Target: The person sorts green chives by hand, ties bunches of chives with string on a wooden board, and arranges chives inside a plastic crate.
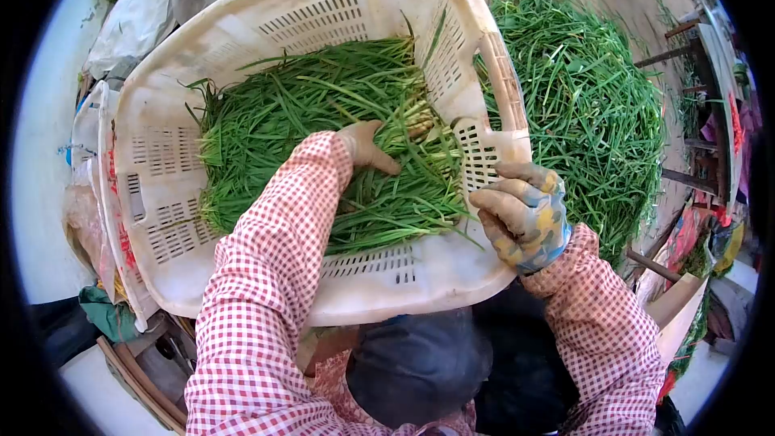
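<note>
Green leafy stalks [282,113] part-filled the white plastic basket [383,0]; a loose green heap [577,105] lay outside. The left hand [366,148] lay half-open inside, the gloved right hand [521,214] curled by its rim [506,89], holds unclear.

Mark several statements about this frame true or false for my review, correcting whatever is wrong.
1. The left hand is inside the pale basket. True.
2. The right hand wears a patterned glove. True.
3. The basket's walls are solid all round. False: they are pierced with rows of slots.
4. The leaves in the basket are red. False: they are green.
5. A heap of greens lies outside the basket, on the picture's right. True.
6. The left sleeve is plain blue. False: it is red and white checked.
</note>
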